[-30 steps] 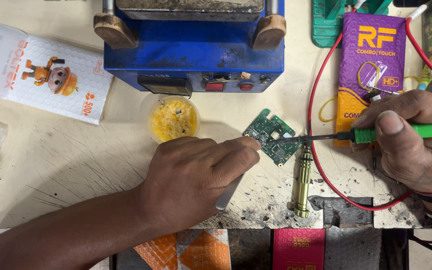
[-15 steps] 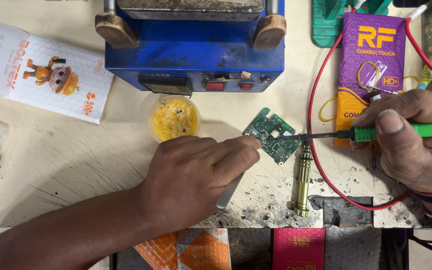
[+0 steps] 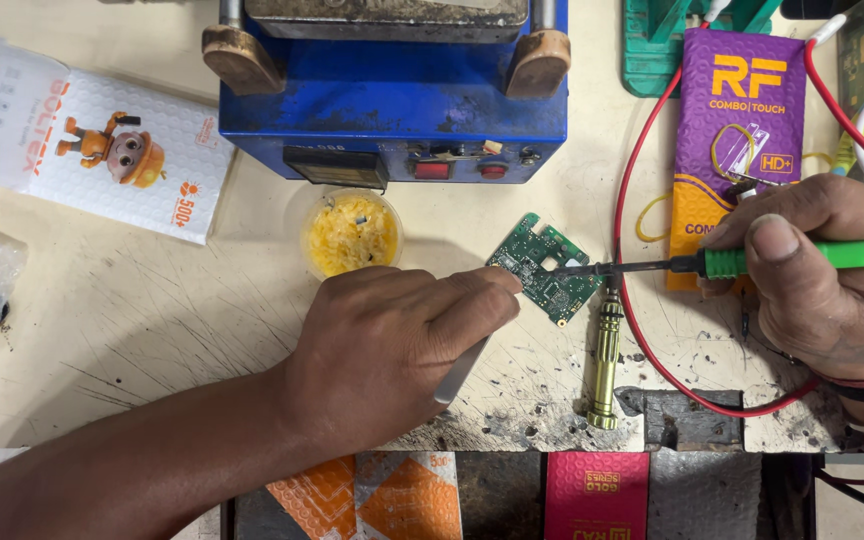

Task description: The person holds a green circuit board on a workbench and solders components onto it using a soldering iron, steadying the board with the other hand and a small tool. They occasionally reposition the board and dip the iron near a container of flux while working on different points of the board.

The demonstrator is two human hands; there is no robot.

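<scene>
Rightward, purple packet [image 3: 742,110] behind wires

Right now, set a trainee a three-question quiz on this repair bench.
1. True or false: the soldering iron in the right hand has its tip on the green circuit board.
2. What lies in the small round tub? A) yellow paste B) screws C) water
3. Which hand steadies the board, with a metal tool under its fingers?

Key: 1 true; 2 A; 3 the left hand.
</scene>
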